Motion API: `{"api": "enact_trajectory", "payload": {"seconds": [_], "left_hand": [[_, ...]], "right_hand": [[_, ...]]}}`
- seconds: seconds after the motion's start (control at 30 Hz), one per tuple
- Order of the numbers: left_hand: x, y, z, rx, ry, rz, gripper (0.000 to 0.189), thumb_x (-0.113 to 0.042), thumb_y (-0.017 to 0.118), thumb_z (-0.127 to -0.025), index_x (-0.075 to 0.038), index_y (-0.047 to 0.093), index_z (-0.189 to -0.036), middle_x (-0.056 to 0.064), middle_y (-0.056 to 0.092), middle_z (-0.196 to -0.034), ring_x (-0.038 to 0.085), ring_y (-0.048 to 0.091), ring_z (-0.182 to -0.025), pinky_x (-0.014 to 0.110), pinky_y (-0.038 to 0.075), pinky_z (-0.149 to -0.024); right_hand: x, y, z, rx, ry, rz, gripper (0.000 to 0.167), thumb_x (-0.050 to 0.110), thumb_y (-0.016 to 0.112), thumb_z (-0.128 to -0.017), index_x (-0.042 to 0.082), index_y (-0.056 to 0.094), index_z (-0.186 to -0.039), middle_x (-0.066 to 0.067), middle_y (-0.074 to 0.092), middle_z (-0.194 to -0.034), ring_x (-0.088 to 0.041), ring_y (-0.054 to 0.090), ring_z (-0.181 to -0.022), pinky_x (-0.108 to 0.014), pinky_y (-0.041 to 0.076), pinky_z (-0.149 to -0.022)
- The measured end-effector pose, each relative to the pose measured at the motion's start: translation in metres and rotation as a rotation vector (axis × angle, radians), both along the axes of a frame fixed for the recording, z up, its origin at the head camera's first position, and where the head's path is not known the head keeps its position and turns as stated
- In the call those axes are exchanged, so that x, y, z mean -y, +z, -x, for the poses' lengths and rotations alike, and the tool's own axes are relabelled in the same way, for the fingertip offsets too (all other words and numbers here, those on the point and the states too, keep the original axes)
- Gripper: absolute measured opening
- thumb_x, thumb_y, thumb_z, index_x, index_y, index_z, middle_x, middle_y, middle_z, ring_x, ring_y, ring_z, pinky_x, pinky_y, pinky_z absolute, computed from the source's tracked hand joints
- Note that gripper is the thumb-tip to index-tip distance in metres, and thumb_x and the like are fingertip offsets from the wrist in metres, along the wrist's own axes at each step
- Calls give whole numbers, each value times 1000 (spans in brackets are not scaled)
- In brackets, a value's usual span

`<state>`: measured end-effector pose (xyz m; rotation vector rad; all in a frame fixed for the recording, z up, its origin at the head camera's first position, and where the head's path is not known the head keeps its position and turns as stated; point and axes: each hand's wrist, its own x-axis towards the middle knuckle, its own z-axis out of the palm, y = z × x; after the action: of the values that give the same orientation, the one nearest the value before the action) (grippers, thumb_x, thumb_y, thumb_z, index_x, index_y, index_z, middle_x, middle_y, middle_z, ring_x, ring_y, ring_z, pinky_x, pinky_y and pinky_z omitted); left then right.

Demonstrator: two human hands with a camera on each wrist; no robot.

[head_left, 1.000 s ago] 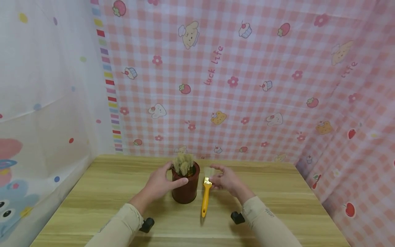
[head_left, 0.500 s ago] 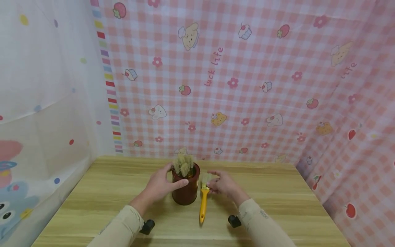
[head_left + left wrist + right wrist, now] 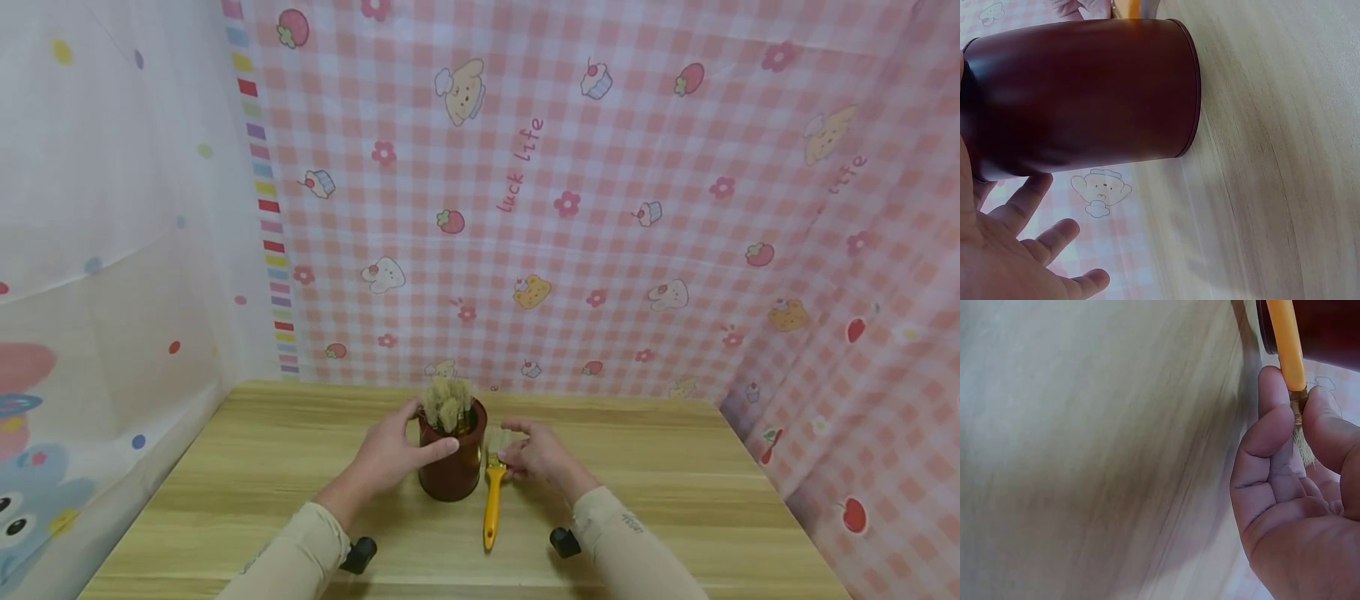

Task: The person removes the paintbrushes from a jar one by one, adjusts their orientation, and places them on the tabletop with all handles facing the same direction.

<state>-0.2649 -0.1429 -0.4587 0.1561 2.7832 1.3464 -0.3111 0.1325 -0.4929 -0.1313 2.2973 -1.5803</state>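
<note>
A dark reddish-brown cylindrical holder (image 3: 450, 471) stands upright on the table, with several brushes (image 3: 448, 408) in it, bristles up. My left hand (image 3: 386, 450) holds the holder near its rim, thumb on the near side. In the left wrist view the holder (image 3: 1085, 100) fills the upper left, and some fingers (image 3: 1054, 240) are spread off it. My right hand (image 3: 543, 457) pinches a paintbrush (image 3: 492, 508) by its metal collar, just right of the holder. Its yellow handle (image 3: 1286, 344) points toward me, and its pale bristles (image 3: 1304, 447) show beyond the thumb.
The wooden table (image 3: 645, 467) ends at a pink checked cloth (image 3: 480, 250) hanging behind it. White patterned cloth (image 3: 112, 250) hangs at the left. Black wrist devices (image 3: 360, 554) sit below both forearms.
My right hand has brought the paintbrush slightly left and toward me, closer to the holder. My left hand stays on the holder.
</note>
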Motion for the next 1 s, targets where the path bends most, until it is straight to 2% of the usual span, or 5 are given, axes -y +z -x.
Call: {"api": "enact_trajectory", "payload": {"seconds": [0.33,0.63,1.0], "left_hand": [[-2,1,-2,-20,9,10,113,-74,77,-85,-12,35,-168,16,45,-168,44,44,-154,66,42,-119],[-2,1,-2,-15,0,14,113,-76,76,-85,-13,34,-169,15,44,-169,43,43,-154,67,42,-119],[-2,1,-1,-11,10,15,112,-74,77,-85,-12,34,-169,17,44,-168,44,44,-154,67,42,-119]], "right_hand": [[4,-1,-5,-17,25,-34,59,3,69,-103,3,48,-159,-15,80,-99,-18,70,-65,-31,56,-63],[8,-3,0,12,-15,-61,61,4,72,-101,6,50,-158,-11,80,-100,-16,70,-64,-32,62,-65],[10,-4,0,-5,-11,-67,59,3,76,-98,4,56,-154,-9,80,-96,-17,70,-68,-34,63,-68]]}}
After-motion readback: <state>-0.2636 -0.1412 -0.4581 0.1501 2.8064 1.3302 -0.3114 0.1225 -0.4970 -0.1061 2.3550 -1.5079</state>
